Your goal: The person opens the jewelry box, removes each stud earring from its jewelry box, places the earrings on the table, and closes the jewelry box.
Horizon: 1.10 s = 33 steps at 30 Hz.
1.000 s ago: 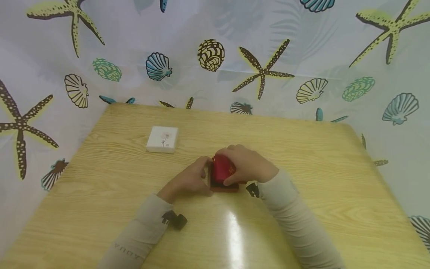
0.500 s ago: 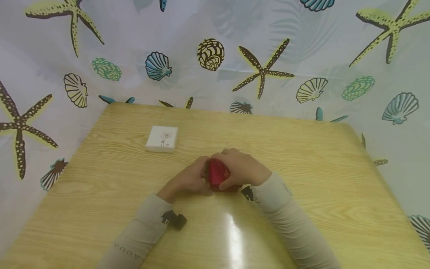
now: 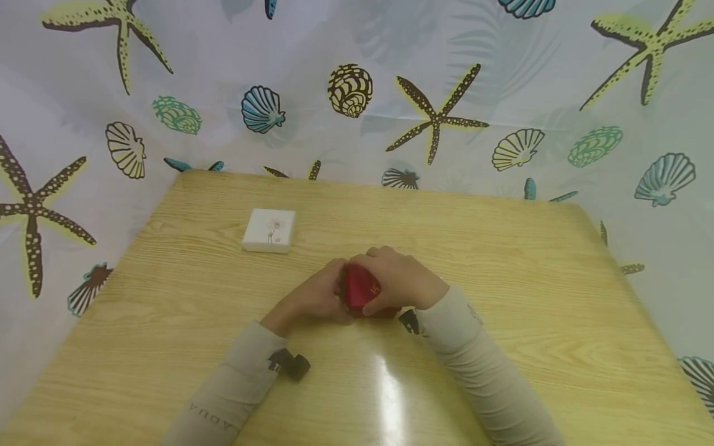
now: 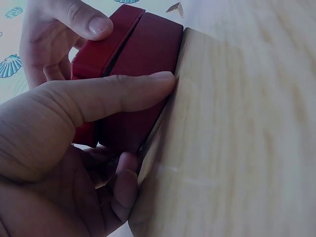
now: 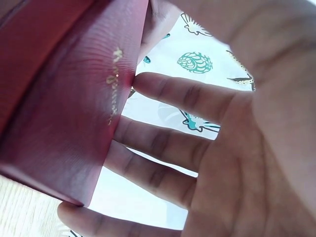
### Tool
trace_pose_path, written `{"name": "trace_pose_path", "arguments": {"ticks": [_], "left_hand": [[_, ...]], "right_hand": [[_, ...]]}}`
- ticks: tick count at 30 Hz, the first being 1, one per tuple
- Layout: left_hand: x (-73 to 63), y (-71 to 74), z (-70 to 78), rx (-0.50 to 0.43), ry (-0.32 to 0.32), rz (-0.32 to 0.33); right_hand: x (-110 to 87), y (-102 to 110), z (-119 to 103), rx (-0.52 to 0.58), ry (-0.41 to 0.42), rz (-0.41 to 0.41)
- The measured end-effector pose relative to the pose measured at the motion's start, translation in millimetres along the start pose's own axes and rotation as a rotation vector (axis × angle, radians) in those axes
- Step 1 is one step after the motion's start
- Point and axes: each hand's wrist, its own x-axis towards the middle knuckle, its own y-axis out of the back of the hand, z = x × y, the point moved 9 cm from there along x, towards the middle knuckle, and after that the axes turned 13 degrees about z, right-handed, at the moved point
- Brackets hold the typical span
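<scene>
A small red box [image 3: 359, 288] stands on the wooden table between both hands. My left hand [image 3: 320, 294] holds its lower part [image 4: 154, 42] from the left, thumb along the near side and fingers behind. From the right, my right hand [image 3: 403, 279] grips the red lid [image 4: 94, 57] between thumb and fingers. A narrow dark gap shows between lid and lower part in the left wrist view. Gold lettering [image 5: 114, 86] runs across the lid in the right wrist view, where several fingertips press its edge. The box's inside is hidden.
A white square box [image 3: 269, 230] with a flower print lies further back on the left of the wooden table [image 3: 502, 260]. A cloth [image 3: 312, 56] printed with shells and starfish hangs around the table's back and sides.
My right hand has brought the lid left and down onto the lower part, whose open inside showed a second ago. In the last half second it barely moves. My left hand stays put.
</scene>
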Motion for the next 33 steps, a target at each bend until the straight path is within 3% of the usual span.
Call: {"name": "trace_pose_path", "arguments": {"ticks": [12, 24, 31, 33], "left_hand": [[0.2, -1.3, 3.5, -0.007, -0.031, -0.001], [-0.2, -2.5, 0.9, 0.000, 0.031, -0.002], [2.0, -6.5, 14.7, -0.096, -0.138, -0.046], [2.0, -6.1, 16.9, -0.106, -0.155, -0.048]], "right_hand": [[-1.5, -0.8, -1.2, -0.007, -0.007, -0.002], [-3.7, -3.4, -0.7, 0.001, -0.009, 0.012], [-4.3, -2.3, -0.3, 0.017, -0.009, 0.005], [-4.5, -2.5, -0.3, 0.016, -0.008, -0.001]]}}
